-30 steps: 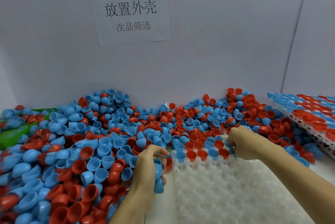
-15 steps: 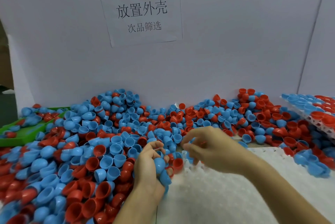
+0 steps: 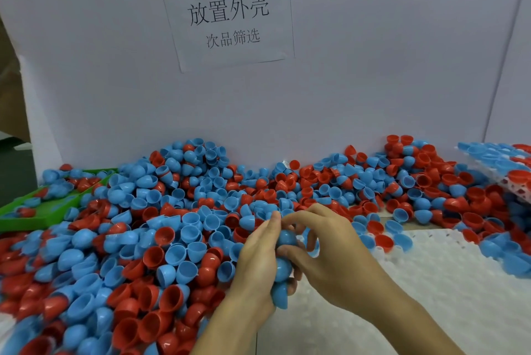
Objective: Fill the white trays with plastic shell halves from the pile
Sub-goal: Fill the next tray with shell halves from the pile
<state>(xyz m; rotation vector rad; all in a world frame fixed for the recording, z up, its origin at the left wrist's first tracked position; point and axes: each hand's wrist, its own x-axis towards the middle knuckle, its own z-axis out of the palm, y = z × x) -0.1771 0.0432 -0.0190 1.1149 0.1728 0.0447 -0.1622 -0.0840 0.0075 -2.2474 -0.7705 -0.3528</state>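
While a nested stack of blue shell halves (image 3: 283, 271) sits gripped in my left hand (image 3: 255, 262), my right hand (image 3: 330, 254) pinches its top shell — just above the white tray (image 3: 431, 283), beside the red-and-blue pile (image 3: 172, 225).

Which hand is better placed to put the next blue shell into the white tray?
Probably the right hand: it hangs over the white tray and reaches the blue shells stacked in the left hand.

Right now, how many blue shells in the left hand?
3 show in the left hand, stacked: top, middle, bottom. The right hand touches the top; more may be hidden.
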